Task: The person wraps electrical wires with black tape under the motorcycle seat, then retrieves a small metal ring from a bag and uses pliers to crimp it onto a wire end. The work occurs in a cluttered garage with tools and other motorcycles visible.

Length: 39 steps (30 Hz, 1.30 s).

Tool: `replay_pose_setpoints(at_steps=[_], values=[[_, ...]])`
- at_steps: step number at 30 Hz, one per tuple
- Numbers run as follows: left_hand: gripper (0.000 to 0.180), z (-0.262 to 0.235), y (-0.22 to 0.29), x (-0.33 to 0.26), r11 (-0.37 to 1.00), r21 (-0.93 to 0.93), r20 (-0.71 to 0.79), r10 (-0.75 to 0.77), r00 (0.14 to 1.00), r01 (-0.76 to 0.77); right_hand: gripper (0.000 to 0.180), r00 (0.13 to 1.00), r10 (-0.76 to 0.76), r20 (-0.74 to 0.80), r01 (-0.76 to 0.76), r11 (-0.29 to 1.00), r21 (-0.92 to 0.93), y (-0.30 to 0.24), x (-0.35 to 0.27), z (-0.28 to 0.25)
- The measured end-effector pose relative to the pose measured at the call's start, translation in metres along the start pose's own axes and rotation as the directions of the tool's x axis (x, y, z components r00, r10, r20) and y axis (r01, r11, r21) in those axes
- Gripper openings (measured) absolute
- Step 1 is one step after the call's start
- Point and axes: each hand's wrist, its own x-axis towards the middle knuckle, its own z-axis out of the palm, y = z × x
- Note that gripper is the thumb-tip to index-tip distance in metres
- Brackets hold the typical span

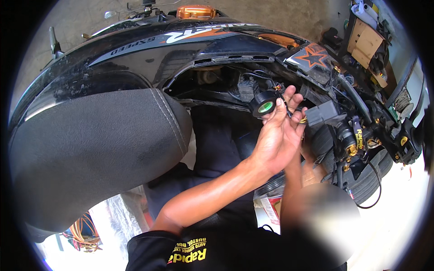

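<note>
My left hand [282, 135] is palm up, thumb and fingers pinched on thin wires [289, 113]. Against its thumb is a roll of black electrical tape [265, 106] with a green core; whether the fingers also carry the roll is hidden. Beside the fingertips, a grey box-shaped unit [322, 113] has yellow wires running toward my left hand. My right hand [313, 170] lies below the grey unit, partly behind my left wrist, its fingers smeared and mostly hidden. Close above the hands is the opened side of a black motorcycle [181, 54], with dark parts and wiring inside.
The dark motorcycle seat [99, 149] fills the left side. At right stand the fork and handlebar parts [361, 140] and a tire [377, 174]. Orange cables [85, 232] lie at lower left. A cardboard piece [365, 43] leans at the upper right. A blurred patch covers the lower right.
</note>
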Motion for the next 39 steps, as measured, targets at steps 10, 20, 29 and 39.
replay_pose_setpoints(at_steps=[10, 20, 29, 39], values=[[0.051, 0.000, 0.002, -0.013, 0.996, 0.083, -0.107, 0.047, 0.993, -0.038, 0.022, 0.899, -0.409, 0.156, 0.437, 0.865, -0.246, -0.171, 0.042, -0.104], [0.021, -0.039, 0.010, 0.003, 0.967, 0.245, -0.146, 0.106, 0.983, -0.068, 0.033, 0.935, -0.237, 0.264, 0.330, 0.855, -0.400, -0.145, 0.080, -0.037], [0.026, -0.042, 0.055, -0.006, 0.985, 0.171, -0.066, -0.010, 0.998, 0.021, 0.024, 0.980, -0.196, 0.037, 0.196, 0.980, -0.013, -0.101, 0.085, -0.073], [0.035, -0.014, 0.059, -0.008, 0.910, 0.404, -0.295, 0.036, 0.955, 0.091, 0.044, 0.959, -0.204, -0.194, 0.174, 0.972, -0.161, -0.097, 0.072, -0.047]])
